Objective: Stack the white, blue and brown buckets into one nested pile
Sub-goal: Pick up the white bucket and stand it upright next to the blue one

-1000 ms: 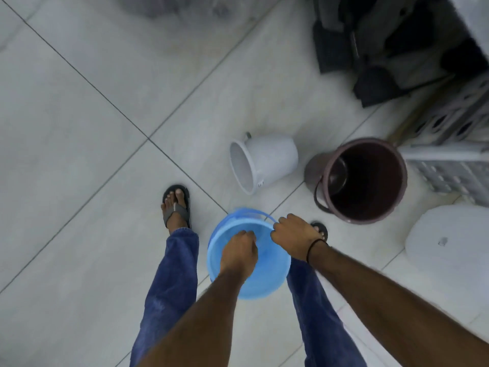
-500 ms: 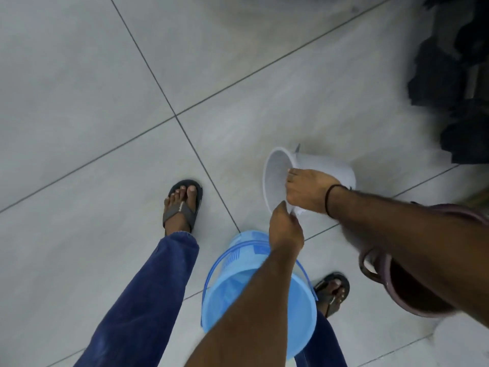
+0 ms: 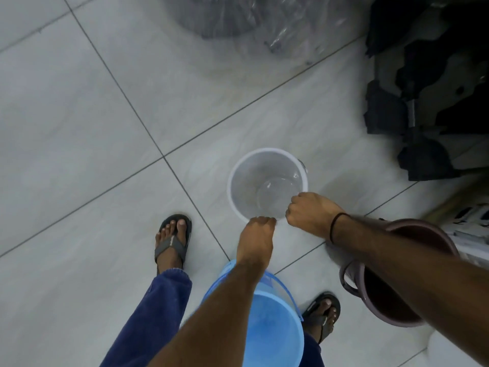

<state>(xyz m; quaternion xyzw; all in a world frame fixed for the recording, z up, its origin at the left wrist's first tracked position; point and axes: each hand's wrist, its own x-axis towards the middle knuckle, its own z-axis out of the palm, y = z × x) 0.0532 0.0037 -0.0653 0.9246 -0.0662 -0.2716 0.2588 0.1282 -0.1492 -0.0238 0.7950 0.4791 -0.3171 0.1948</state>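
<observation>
The white bucket (image 3: 254,181) stands upright with its mouth facing up, ahead of my feet. My left hand (image 3: 255,238) grips its near rim and my right hand (image 3: 308,211) grips the rim just to the right. The blue bucket (image 3: 275,321) stands upright on the floor between my legs, under my left forearm. At the right stands the brown bucket (image 3: 412,231), upright and partly hidden by my right forearm.
Grey floor tiles (image 3: 79,128) spread to the left and ahead. A clear plastic bag over a dark round thing (image 3: 238,19) lies at the top. Black dumbbells (image 3: 412,109) sit at the upper right. My sandalled feet (image 3: 172,242) flank the blue bucket.
The white bucket lay on its side a second ago; both hands left the blue bucket, took the white one's rim and turned it upright. The blue bucket stays between my legs.
</observation>
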